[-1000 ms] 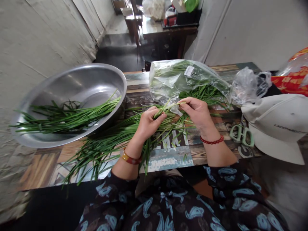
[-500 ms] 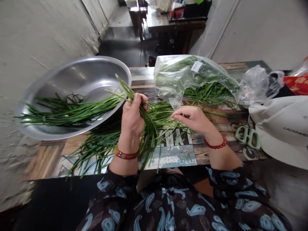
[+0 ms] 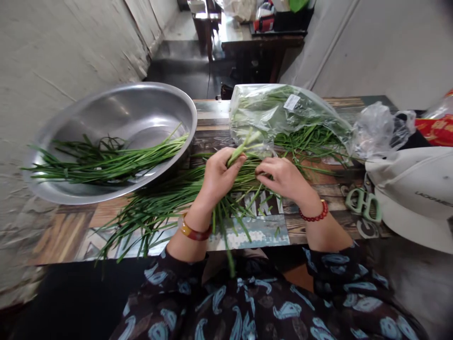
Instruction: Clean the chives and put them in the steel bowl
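My left hand is closed around a small bunch of garlic chives. Their pale stem ends point up and right, and the green leaves hang down past the wrist. Close beside it, my right hand has its fingers pinched together near the stems; whatever they hold is hidden. Beneath both hands a loose pile of chives spreads over the table. A steel basin at the left holds more chives, lying lengthwise with stems to the right.
Behind my hands lies a clear plastic bag of chives. To the right are a crumpled plastic bag, green-handled scissors and a white cap. The patterned table ends close to my body; walls stand on both sides.
My left hand has moved right with its chives, and the stem ends now tilt toward my right hand. My right hand stays nearly in place, fingers still pinched.
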`<state>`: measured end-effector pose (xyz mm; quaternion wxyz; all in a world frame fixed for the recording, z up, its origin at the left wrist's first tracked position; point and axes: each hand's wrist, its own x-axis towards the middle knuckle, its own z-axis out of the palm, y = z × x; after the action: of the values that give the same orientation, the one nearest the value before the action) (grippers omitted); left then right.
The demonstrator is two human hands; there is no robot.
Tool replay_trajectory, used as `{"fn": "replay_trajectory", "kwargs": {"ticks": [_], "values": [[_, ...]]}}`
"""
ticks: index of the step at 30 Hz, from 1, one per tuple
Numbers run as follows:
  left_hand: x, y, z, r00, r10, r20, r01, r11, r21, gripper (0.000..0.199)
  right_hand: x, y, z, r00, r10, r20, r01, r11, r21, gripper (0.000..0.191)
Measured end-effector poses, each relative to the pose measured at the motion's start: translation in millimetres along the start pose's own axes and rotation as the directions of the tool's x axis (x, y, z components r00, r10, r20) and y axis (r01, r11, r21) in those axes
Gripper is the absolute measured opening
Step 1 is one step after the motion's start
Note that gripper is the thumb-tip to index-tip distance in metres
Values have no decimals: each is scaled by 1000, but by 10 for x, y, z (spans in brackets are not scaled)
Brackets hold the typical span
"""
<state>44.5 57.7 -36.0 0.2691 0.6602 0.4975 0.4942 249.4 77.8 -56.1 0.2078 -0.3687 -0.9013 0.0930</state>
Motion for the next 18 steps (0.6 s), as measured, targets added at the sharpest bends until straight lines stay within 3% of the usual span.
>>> {"fn": "replay_trajectory", "kwargs": {"ticks": [4, 8, 12, 15, 17, 18], "values": [[-6, -50, 120, 983, -1, 186, -12, 998, 69, 21, 11, -25, -10, 984, -31, -176, 32, 999, 4, 13], [-2, -86, 140, 942, -26, 334, 15, 999, 36, 22, 20, -12, 36, 958, -23, -287, 39, 998, 50, 12], [9, -100, 116, 948, -80, 307, 87, 996, -9, 21, 36, 70, 17, 914, 99, -394, -19, 979, 204, 15], [12, -108, 108, 956, -172, 239, 194, 978, -71, 20, 33, 118, -27, 806, 328, -493, -118, 905, 409, 20], [12, -112, 109, 954, -230, 190, 258, 956, -139, 20, 31, 106, -38, 768, 440, -465, -145, 827, 543, 22], [11, -113, 112, 953, -251, 172, 280, 945, -171, 20, 34, 84, -33, 784, 458, -419, -148, 794, 590, 22]]}}
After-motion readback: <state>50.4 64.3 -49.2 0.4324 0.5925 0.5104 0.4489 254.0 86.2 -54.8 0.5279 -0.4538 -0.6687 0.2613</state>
